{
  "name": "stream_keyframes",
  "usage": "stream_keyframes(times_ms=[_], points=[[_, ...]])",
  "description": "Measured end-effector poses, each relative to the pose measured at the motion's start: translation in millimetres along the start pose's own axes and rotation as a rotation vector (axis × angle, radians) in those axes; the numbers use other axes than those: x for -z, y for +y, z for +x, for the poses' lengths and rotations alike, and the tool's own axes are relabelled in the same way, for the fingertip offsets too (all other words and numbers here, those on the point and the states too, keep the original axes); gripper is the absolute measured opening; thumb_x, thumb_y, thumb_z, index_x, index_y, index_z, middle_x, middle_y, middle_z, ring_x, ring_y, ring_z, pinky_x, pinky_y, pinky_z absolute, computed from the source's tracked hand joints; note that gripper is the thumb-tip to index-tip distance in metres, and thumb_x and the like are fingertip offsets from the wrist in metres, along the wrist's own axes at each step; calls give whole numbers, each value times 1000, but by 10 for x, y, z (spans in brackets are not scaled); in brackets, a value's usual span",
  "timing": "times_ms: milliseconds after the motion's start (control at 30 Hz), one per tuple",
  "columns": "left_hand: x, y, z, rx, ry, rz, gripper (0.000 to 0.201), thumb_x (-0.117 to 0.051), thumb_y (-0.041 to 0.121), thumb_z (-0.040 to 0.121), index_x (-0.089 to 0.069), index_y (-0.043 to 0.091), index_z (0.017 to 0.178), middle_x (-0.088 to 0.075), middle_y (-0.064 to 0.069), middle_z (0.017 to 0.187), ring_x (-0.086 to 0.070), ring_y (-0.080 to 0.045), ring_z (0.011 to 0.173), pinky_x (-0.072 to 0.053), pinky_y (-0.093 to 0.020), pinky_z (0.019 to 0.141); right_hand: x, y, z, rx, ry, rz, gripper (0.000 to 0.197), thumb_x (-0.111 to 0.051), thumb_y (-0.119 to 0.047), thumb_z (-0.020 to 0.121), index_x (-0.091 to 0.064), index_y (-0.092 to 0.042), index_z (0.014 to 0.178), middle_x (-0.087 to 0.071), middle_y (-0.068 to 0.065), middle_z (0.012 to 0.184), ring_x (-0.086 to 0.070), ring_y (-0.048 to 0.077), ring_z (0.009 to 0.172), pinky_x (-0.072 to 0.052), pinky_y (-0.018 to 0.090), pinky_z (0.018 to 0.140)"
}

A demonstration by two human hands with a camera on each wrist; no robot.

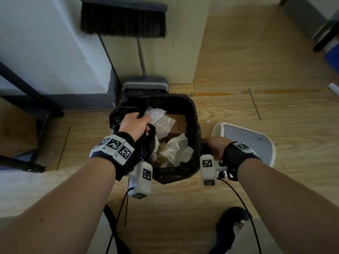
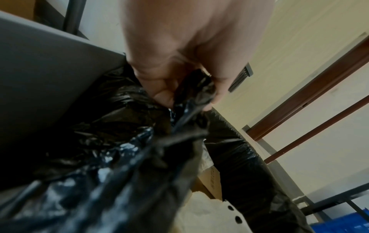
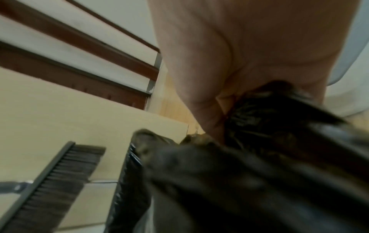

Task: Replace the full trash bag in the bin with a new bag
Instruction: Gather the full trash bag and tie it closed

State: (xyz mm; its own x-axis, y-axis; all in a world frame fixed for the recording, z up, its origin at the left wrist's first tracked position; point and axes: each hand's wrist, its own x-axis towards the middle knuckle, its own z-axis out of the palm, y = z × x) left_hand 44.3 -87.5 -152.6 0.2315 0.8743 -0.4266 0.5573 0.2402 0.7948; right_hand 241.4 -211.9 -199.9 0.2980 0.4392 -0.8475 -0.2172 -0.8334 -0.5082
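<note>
A black trash bag [image 1: 190, 114] lines the bin on the wooden floor and holds crumpled white paper [image 1: 176, 149] and brown cardboard [image 1: 178, 123]. My left hand [image 1: 135, 125] grips a gathered bunch of the bag's left edge, pulled inward over the opening; the left wrist view shows the fingers [image 2: 165, 93] curled round the bunched black plastic [image 2: 191, 100]. My right hand [image 1: 213, 146] grips the bag's right edge at the bin's rim, and black plastic [image 3: 265, 119] bunches in its palm in the right wrist view. The bin itself is hidden under the bag.
The bin's white and grey lid [image 1: 247, 142] lies on the floor to the right. A dustpan [image 1: 145, 87] and broom [image 1: 122, 21] stand behind the bin against a cabinet. A dark metal frame [image 1: 33, 99] is at left. My black shoe [image 1: 231, 222] is near the bottom.
</note>
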Motion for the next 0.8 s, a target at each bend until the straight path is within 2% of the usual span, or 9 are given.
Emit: stream_keyframes(times_ms=[133,233,333,400,500,567,633,733,800], points=[[49,-3,9,-1,11,30,21,-55,25,88,-60,11,74,-59,0,63,-54,-18,62,-46,-31,69,173,-142,25,12,72,192,17,-40,-14,91,-52,-3,88,-56,16,87,-54,32,87,-41,41,82],[129,-18,27,14,74,83,25,-56,28,87,-64,5,83,-64,-8,76,-59,-26,76,-47,-34,76,252,-298,-46,72,122,265,21,-37,-15,89,-44,-7,71,-53,16,77,-52,29,72,-40,37,71],[266,-54,79,34,164,116,26,-57,26,83,-65,2,91,-64,-11,81,-61,-32,85,-44,-33,73,237,-438,-184,103,78,292,25,-43,-21,93,-52,-9,74,-59,12,66,-53,25,65,-42,33,62],[380,-78,134,37,230,158,28,-59,25,79,-65,3,95,-66,-11,86,-62,-32,87,-44,-32,72,207,-563,-275,123,43,276,16,-49,-20,92,-59,-9,86,-62,11,83,-59,28,75,-45,36,66],[514,-96,176,42,351,169,47,-66,24,74,-56,8,116,-62,-12,110,-60,-33,103,-45,-34,81,170,-735,-287,218,72,196,38,-51,-8,91,-54,-12,129,-55,13,125,-54,30,115,-47,40,83],[569,-126,182,81,371,182,72,-69,22,75,-36,15,138,-48,-16,133,-50,-36,119,-42,-39,97,90,-817,-299,245,74,127,39,-52,-7,91,-57,-14,129,-53,10,134,-48,28,125,-44,43,100],[584,-168,213,118,269,165,81,-68,23,78,-24,21,146,-42,-15,141,-47,-37,124,-40,-41,103,19,-858,-296,239,87,89,37,-55,-12,91,-60,-16,127,-54,5,133,-46,27,128,-38,46,108],[597,-233,301,136,123,44,51,-65,16,80,-54,16,130,-61,-8,126,-59,-30,112,-45,-39,102,-48,-902,-300,256,129,67,41,-60,-12,88,-59,-14,128,-56,9,135,-52,31,124,-39,47,106],[614,-232,320,119,168,-11,39,-60,7,80,-66,15,117,-68,-13,117,-64,-31,104,-49,-42,99,-72,-940,-311,317,132,101,41,-56,-5,89,-58,-10,129,-55,11,136,-49,29,127,-38,39,106]])
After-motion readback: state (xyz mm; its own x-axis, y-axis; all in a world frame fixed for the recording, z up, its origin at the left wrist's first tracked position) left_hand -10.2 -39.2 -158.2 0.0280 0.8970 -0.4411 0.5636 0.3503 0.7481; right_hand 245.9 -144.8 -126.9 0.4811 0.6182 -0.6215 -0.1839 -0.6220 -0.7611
